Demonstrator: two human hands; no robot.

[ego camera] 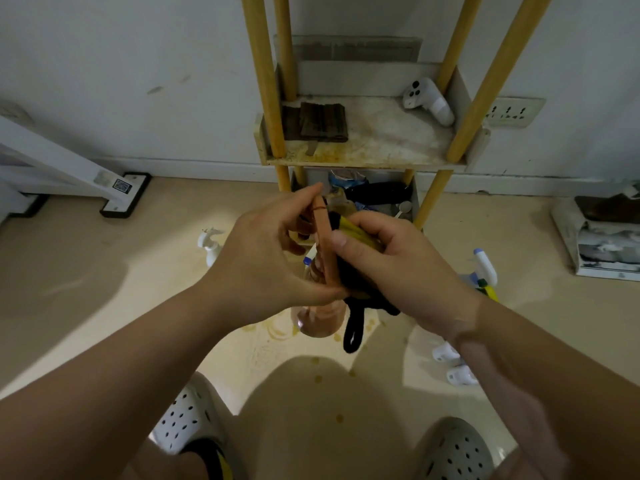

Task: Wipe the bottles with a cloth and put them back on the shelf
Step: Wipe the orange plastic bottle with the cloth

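My left hand (263, 268) pinches a slim orange-brown object (325, 247) with a red band near its top and holds it upright in front of me. My right hand (398, 265) grips a black and yellow cloth (353, 327) and presses it against the object's right side, thumb on its edge. A loop of the cloth hangs below my hands. Directly beneath them a clear bottle with brownish contents (322, 322) stands on the floor. The yellow-poled shelf (363, 157) rises just beyond, against the wall.
A white spray bottle (209, 245) stands on the floor at left, another sprayer (485, 268) at right, with two white caps (450, 362) near it. The shelf holds a dark folded cloth (323, 123) and a white controller (429, 98). Clutter fills the lower tier (374, 194).
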